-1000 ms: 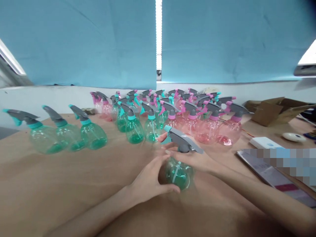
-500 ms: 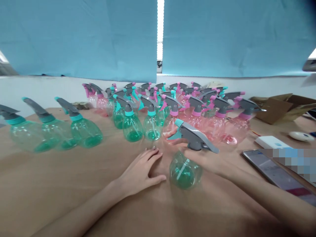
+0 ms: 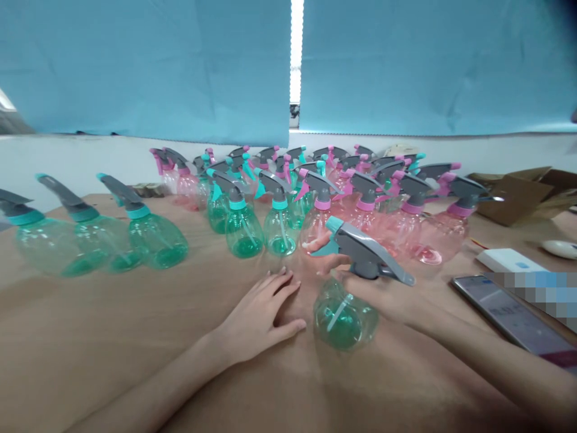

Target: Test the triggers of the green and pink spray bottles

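Note:
A green spray bottle (image 3: 345,322) with a grey trigger head and turquoise nozzle is in front of me, tilted a little. My right hand (image 3: 360,287) wraps round its neck below the head, with fingers extending past the turquoise trigger; part of the hand is hidden behind the bottle. Some green liquid and a white dip tube show inside it. My left hand (image 3: 259,316) lies on the brown table (image 3: 135,337), fingers spread, left of that bottle and apart from it. Beyond my left fingertips stands another green spray bottle (image 3: 280,231).
Several pink spray bottles (image 3: 401,228) and green ones crowd the table's back half. Three green bottles stand at left, including one nearby (image 3: 157,240). On the right are a phone (image 3: 505,313), a white box (image 3: 511,260), a white mouse (image 3: 559,248) and an open cardboard box (image 3: 518,198).
The view has shifted slightly, so the bottles and items on the right appear farther right. My right hand keeps its hold on the spray bottle; my left hand stays spread on the table.

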{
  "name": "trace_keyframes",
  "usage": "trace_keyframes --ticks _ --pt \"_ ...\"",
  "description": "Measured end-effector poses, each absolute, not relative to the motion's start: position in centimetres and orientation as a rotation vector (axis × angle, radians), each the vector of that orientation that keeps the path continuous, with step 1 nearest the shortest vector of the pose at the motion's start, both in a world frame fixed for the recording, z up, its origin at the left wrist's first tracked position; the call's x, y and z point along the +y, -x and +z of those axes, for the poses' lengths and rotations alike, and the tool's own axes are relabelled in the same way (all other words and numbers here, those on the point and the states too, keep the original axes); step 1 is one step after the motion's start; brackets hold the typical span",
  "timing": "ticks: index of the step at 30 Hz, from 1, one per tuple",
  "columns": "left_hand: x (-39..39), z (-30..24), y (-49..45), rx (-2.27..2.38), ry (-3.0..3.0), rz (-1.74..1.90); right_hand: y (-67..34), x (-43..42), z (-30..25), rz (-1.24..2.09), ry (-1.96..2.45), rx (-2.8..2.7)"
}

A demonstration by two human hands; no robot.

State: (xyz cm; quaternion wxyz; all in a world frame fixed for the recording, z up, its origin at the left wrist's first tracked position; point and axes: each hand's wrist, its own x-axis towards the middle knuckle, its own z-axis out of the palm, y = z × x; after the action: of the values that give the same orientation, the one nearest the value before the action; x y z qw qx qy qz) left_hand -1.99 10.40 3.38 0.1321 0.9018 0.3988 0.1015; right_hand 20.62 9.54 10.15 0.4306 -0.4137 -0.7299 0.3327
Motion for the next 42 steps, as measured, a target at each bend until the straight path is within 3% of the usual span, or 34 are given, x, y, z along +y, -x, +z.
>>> trace_keyframes --ticks 15,25,42 --pt "10.4 3.5 2.0 1.175 -2.636 0.244 -20.7 9.6 10.6 0.809 0.986 -1.813" --pt "10.3 3.3 2.1 1.176 -2.663 0.228 -20.2 10.1 9.7 0.972 0.896 -1.71" --pt "10.5 3.2 2.1 1.178 -2.687 0.219 -20.5 10.6 7.8 0.799 0.976 -1.834"
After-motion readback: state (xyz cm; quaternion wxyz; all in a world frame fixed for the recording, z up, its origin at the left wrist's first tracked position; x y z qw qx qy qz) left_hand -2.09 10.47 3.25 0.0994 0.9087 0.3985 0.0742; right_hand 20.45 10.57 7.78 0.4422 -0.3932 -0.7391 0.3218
